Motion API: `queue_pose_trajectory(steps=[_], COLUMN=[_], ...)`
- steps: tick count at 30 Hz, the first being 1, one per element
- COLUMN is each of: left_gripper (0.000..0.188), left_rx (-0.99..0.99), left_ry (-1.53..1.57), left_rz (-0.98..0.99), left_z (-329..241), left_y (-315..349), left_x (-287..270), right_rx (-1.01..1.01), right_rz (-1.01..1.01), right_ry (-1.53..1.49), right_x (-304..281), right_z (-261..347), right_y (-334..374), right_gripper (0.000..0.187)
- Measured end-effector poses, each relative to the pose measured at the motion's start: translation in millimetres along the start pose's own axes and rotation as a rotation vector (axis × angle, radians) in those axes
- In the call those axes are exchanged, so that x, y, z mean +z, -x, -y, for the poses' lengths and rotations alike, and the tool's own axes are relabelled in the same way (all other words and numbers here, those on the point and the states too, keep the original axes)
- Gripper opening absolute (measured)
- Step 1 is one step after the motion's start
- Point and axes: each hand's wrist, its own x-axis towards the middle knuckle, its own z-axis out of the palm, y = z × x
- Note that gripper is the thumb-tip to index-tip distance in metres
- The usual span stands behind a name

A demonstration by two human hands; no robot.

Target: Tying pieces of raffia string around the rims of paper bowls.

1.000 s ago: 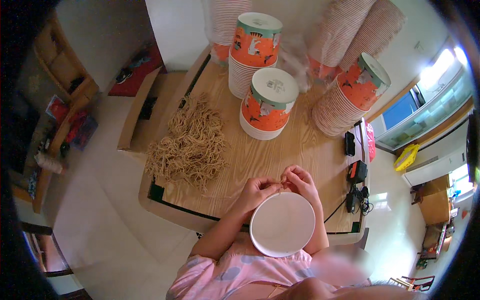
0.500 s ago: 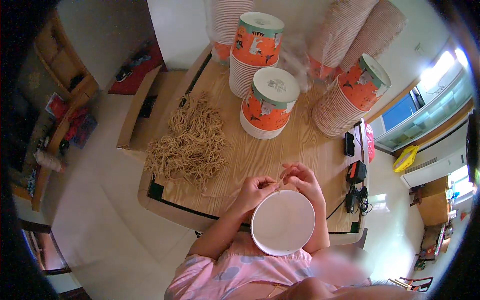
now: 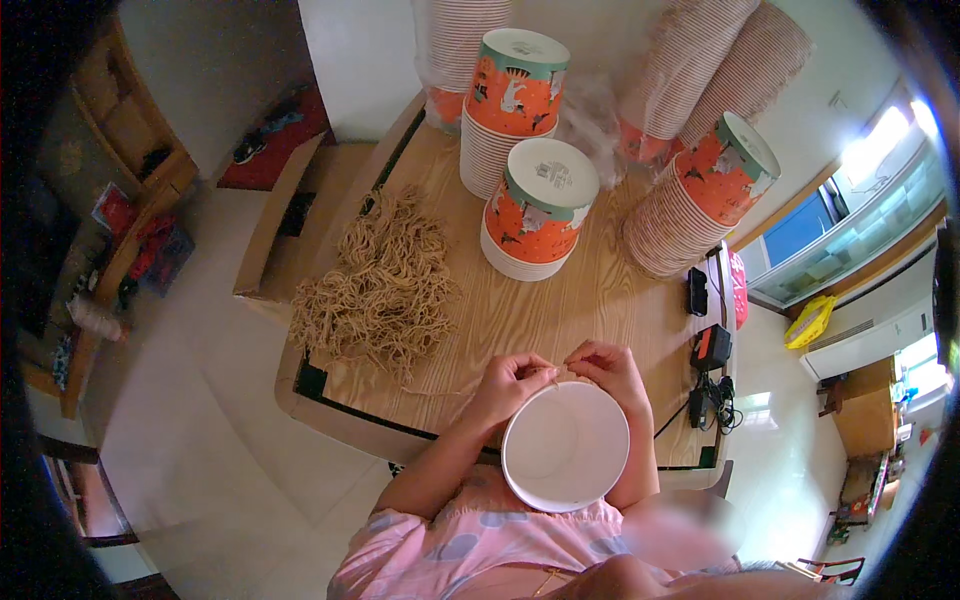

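Observation:
A white-lined paper tub (image 3: 567, 450) leans against my body at the table's front edge, its open mouth facing up. At its far rim, my left hand (image 3: 512, 386) is closed in a pinch on a thin piece of twine (image 3: 558, 382). My right hand (image 3: 611, 374) pinches beside it, thumb and finger pressed together on the twine too. One strand trails left from my left hand across the table edge. To the left lies a loose heap of tan twine (image 3: 385, 285).
Upside-down orange and green paper tubs (image 3: 540, 210) stand in stacks behind my hands, with another stack (image 3: 690, 200) at the right. Plastic-wrapped stacks (image 3: 690, 65) are at the back. Black adapters with cables (image 3: 712, 345) lie along the right edge. A cardboard box (image 3: 285, 230) sits left of the table.
My right hand's fingers have drawn in from a raised, spread pose to a pinch near the rim. My left hand and the tub have hardly moved.

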Motion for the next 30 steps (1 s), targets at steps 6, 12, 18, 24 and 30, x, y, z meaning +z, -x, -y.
queue_pose_trajectory(steps=[6,12,18,24,30], left_gripper=[0.009,0.009,0.011,0.011,0.011], left_rx=[0.034,0.029,0.040,0.048,0.043], left_ry=[0.017,-0.045,0.035,0.032,-0.001], left_rz=[-0.034,-0.030,-0.045,-0.041,-0.032], left_z=[4.7,-0.8,7.9,7.6,9.0], left_y=[0.1,1.6,0.0,-1.5,-2.8], left_x=[-0.5,0.0,-7.0,-4.6,-6.2], right_rx=[0.113,0.063,-0.095,-0.095,0.101], right_rz=[-0.079,-0.104,-0.091,0.134,0.208], right_ry=[0.158,-0.008,-0.177,-0.161,-0.200], right_x=[3.7,-7.9,-24.0,-11.2,-8.9], right_z=[10.9,-17.2,-18.4,-9.4,-23.0], right_y=[4.7,3.2,-0.2,-4.9,-5.5], right_gripper=[0.018,0.021,0.010,0.022,0.013])
